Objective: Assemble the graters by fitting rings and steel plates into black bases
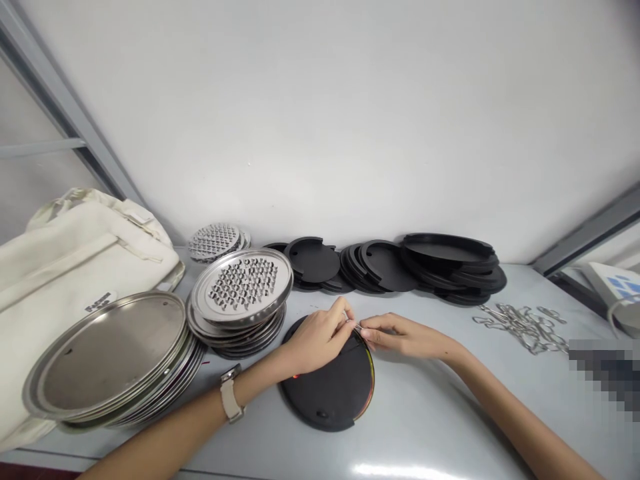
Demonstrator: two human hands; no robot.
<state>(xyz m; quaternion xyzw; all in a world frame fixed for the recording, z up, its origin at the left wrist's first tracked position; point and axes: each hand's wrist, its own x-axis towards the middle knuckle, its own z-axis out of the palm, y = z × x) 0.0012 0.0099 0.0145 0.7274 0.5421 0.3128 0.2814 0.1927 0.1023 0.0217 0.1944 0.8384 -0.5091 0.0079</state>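
Note:
My left hand [320, 339] rests on a black round disc [330, 390] lying flat on the grey table, its fingers pinched on a small metal clip [356, 327] at the disc's far edge. From the right, my right hand [395, 335] pinches the same clip. The two sets of fingertips meet above the disc's rim. A watch with a pale strap sits on my left wrist.
Stacks of steel plates [107, 357] and perforated steel discs [243, 287] stand at the left beside a cream bag [60, 257]. Black discs [400, 263] are piled along the wall. A heap of metal clips [523, 325] lies at the right.

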